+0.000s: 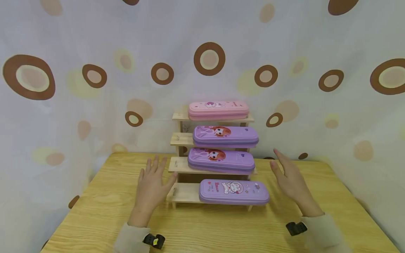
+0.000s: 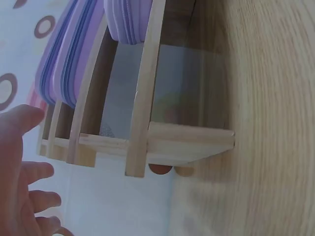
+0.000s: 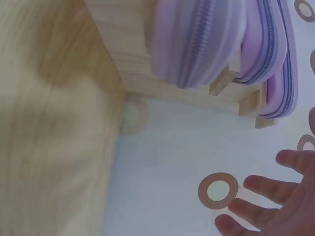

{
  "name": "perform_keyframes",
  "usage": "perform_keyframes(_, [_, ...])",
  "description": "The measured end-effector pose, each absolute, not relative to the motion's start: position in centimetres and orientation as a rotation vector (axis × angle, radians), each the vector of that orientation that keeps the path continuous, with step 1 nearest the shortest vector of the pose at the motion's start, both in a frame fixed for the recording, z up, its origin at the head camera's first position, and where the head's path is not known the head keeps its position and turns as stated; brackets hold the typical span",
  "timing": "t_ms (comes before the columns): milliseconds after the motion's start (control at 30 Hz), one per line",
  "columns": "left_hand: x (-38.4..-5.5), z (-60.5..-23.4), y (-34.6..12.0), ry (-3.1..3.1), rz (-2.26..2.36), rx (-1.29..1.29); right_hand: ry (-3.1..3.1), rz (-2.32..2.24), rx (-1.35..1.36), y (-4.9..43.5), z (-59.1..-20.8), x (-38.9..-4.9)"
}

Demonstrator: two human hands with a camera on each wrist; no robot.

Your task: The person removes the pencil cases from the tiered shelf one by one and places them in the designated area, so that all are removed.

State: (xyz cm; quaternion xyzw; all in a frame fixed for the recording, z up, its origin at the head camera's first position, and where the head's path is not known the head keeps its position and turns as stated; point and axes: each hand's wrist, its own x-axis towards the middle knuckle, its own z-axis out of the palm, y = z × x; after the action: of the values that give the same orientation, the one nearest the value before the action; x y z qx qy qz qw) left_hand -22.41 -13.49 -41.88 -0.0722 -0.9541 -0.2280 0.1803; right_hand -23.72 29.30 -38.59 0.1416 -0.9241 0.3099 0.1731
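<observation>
Four tiers of a wooden step rack (image 1: 183, 193) each bear a zippered pencil case. On top lies a pink pencil case (image 1: 218, 110). Below it are two purple cases with a red-haired girl, the upper purple case (image 1: 234, 136) and the lower purple case (image 1: 235, 160). A lilac rabbit case (image 1: 250, 193) lies on the bottom tier, its right end past the board. My left hand (image 1: 152, 186) is spread beside the rack's left end, thumb close to the lower boards. To the right of the rack, my right hand (image 1: 291, 182) is held with fingers extended, apart from the cases.
The rack stands on a wood-grain table (image 1: 202, 232). Behind and around it hangs a pale cloth (image 1: 177, 35) with brown and beige circles. Dark straps (image 1: 296, 228) show at both wrists.
</observation>
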Motion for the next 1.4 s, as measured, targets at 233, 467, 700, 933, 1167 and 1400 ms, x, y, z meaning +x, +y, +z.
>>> perform_keyframes(233, [-22.8,-42.8,-12.6,-2.664,-0.865,-0.157,-2.559,0.979,0.457,29.2,-36.1,-25.1])
perform_keyframes(467, [-23.6,-43.8,-11.7,-2.607,-1.102,-0.107,-2.54,1.062,0.5,28.9,-34.0,-27.4])
perform_keyframes(700, [-24.1,-44.5,-10.9,-2.509,-1.353,-0.097,-2.558,1.086,0.516,28.2,-31.3,-29.6])
perform_keyframes(933, [-24.7,-45.1,-10.3,-2.385,-1.527,-0.089,-2.566,1.056,0.5,27.1,-29.2,-31.8])
perform_keyframes(1167, [-25.2,-45.3,-10.1,-2.286,-1.631,-0.094,-2.6,1.024,0.511,25.6,-28.6,-34.3])
perform_keyframes(1400, [-25.5,-44.6,-9.7,-2.226,-1.792,-0.013,-2.646,0.959,0.544,24.9,-27.4,-35.7])
